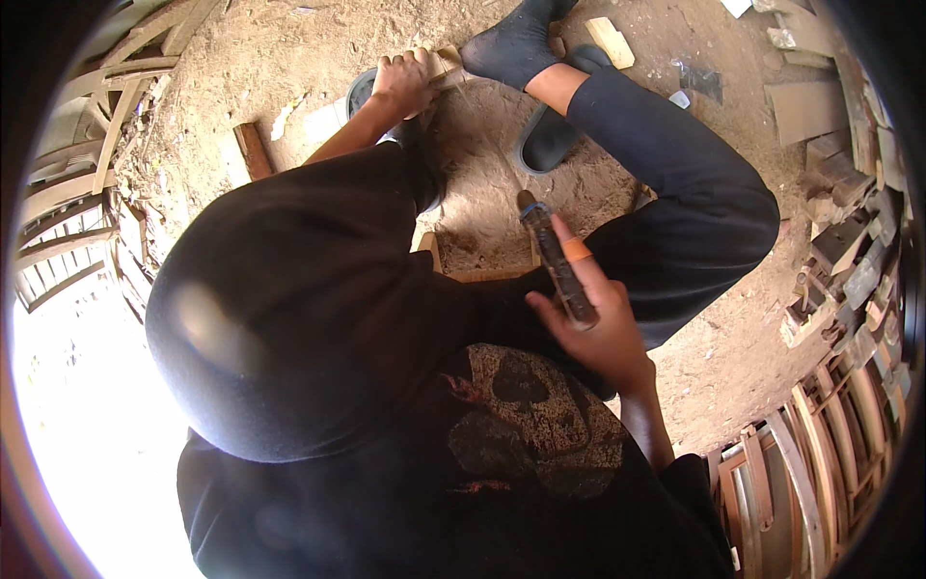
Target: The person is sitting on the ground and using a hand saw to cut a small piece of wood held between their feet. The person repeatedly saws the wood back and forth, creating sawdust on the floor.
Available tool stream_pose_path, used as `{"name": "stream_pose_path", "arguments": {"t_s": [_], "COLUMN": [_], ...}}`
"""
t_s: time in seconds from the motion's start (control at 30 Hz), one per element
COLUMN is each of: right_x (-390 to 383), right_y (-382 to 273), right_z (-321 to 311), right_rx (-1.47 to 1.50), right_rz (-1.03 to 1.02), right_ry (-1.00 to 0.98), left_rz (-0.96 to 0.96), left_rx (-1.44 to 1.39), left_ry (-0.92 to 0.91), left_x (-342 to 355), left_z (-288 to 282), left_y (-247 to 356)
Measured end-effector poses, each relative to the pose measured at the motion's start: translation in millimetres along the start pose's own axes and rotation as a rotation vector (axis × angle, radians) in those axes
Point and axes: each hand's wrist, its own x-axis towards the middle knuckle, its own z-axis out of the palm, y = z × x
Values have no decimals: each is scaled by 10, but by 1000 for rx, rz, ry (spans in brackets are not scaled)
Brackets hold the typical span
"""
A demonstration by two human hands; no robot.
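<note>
Right hand point(613, 326) grips and partly hides a dark tool point(558, 262)

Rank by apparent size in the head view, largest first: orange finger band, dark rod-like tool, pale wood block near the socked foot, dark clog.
1. Dark clog and dark rod-like tool: unsure which is larger; the clog is partly hidden and the tool looks nearer the camera.
2. Pale wood block.
3. Orange finger band.

The left forearm point(352, 133) is stretching toward the far side, the left hand point(405, 82) gripping with bent fingers. Nearer and to the right, the right hand point(606, 323) is clasping, its index finger point(562, 230) extending far. The right leg point(690, 183) is folding, knee pointing right.
</note>
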Motion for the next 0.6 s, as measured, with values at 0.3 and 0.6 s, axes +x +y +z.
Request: {"name": "stream_pose_path", "arguments": {"t_s": [0.3, 0.6], "right_x": [-220, -167], "right_y": [-62, -179], "right_z": [184, 208], "right_rx": [32, 66], "right_rz": [63, 146], "right_ry": [59, 140], "left_rz": [6, -39], "left_rx": [-2, -24], "left_ry": [31, -15], "left_x": [-26, -4], "left_z": [3, -70], "left_y": [-18, 20]}}
